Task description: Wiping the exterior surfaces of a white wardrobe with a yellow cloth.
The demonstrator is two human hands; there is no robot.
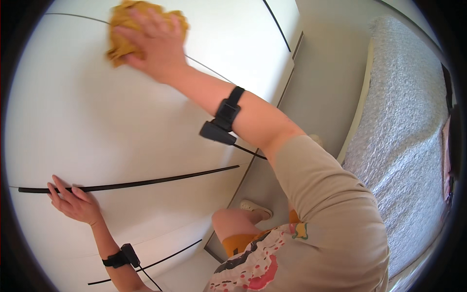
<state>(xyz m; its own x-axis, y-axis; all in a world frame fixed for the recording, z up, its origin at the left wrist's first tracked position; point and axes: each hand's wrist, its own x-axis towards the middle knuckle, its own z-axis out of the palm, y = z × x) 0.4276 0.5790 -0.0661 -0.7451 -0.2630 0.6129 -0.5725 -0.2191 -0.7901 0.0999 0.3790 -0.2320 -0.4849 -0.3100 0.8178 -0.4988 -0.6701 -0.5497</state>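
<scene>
My right hand point(158, 46), slightly blurred, presses a crumpled mustard-yellow cloth point(119, 46) against a large white cabinet front point(146, 117). The fingers are spread over the cloth, and it bunches out around them. Lower down on the left, my left hand point(75, 204) rests on the same white front. Its fingers lie apart across the left end of a long thin black handle strip point(155, 181). A black strap with a small device point(226, 114) sits around my right forearm, and another strap device point(121, 256) is around my left forearm.
More black handle strips run along the white front, one at the bottom point(165, 259) and one at the top right point(277, 24). To the right, beyond a strip of grey floor point(316, 87), is a bed with a pale textured cover point(404, 121). My foot wears a beige clog point(257, 209).
</scene>
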